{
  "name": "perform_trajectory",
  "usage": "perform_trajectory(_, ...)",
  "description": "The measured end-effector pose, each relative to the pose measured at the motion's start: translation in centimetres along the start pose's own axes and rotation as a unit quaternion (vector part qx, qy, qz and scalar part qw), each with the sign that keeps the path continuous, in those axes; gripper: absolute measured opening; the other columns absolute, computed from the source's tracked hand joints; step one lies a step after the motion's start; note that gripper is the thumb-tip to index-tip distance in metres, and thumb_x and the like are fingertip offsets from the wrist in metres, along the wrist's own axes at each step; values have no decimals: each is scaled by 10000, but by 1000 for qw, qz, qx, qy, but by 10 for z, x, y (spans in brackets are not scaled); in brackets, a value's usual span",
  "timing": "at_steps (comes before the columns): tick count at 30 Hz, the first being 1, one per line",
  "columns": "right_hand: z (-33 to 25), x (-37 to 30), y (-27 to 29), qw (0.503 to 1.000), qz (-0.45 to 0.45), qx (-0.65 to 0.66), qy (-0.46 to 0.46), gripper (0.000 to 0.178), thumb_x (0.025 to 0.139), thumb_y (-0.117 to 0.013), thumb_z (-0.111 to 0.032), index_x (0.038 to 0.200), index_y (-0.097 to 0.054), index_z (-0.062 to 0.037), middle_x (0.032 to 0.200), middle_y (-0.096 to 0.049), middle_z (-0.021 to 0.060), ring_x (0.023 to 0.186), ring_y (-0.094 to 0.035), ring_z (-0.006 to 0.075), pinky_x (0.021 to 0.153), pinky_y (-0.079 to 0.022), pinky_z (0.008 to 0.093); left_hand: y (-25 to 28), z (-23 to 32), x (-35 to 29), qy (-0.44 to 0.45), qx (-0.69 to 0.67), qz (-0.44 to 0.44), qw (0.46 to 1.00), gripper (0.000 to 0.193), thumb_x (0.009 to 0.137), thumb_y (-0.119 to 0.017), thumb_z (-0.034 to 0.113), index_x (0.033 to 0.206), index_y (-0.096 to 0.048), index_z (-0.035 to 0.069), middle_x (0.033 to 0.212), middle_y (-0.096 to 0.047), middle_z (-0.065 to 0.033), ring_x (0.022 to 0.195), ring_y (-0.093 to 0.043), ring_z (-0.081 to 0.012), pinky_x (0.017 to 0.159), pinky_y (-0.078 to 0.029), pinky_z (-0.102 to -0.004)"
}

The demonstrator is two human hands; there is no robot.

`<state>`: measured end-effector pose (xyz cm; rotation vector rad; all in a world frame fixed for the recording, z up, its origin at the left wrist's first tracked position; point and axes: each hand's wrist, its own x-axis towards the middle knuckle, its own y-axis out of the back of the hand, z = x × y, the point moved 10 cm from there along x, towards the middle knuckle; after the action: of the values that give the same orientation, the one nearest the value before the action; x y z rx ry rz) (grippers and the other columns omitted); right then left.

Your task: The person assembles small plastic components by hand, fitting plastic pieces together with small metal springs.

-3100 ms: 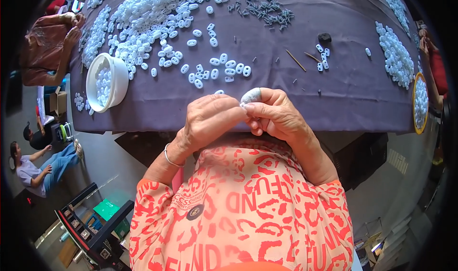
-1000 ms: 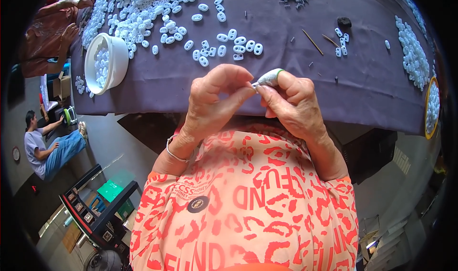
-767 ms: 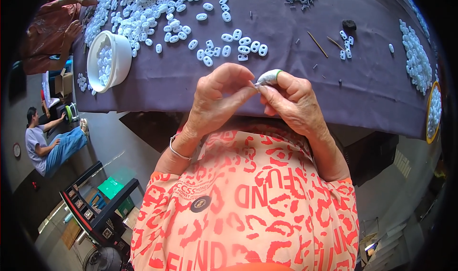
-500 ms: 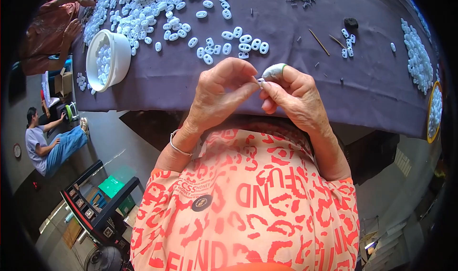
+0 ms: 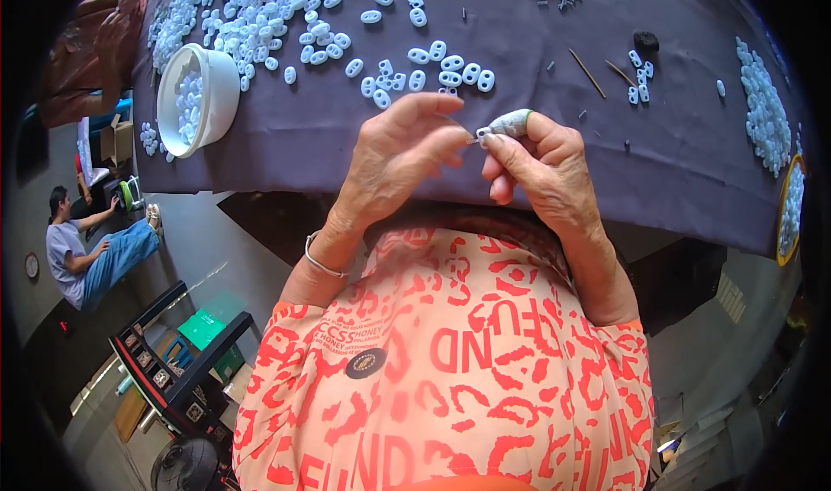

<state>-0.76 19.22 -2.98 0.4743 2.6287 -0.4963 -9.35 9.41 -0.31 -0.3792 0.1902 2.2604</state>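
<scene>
Here, mid-picture, the right hand (image 5: 544, 152) pinches a small white piece (image 5: 484, 134); I can't tell if the left hand (image 5: 387, 155) grips anything. It looks like fiddly work, and the next move seems to need steady holding.

Cool light on the worktop (image 5: 294, 158), white pieces (image 5: 251, 28) brightest toward its far left corner, near edge fisheye-bowed, surround black

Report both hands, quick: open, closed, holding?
Left hand: partly curled; whether it grips anything can't be told.
Right hand: closed, pinching a small white piece.
</scene>
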Motion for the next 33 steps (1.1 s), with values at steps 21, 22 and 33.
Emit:
perform_trajectory(21,-5,2,7,999,22,-23,15,105,860,-564,-98,838,-600,-1,582,-559,6,439,-460,32,393,-348,163,-19,-14,0,-24,27,19,999,140,890,-560,150,836,-580,22,665,-509,51,559,-419,-8,484,-353,-154)
perform_trajectory(22,-4,2,8,999,21,-23,15,105,860,-564,-98,838,-600,-1,582,-559,6,439,-460,32,393,-348,163,-20,-14,0,-23,27,20,999,140,890,-560,150,836,-580,22,665,-509,51,559,-419,-8,484,-353,-154)
perform_trajectory(33,0,4,9,999,32,10,3,100,853,-581,-103,834,-604,-7,585,-561,9,435,-455,32,387,-340,161,-13,-12,1,45,25,20,998,142,832,-626,135,843,-588,-1,691,-559,-8,617,-495,-57,553,-413,-210)
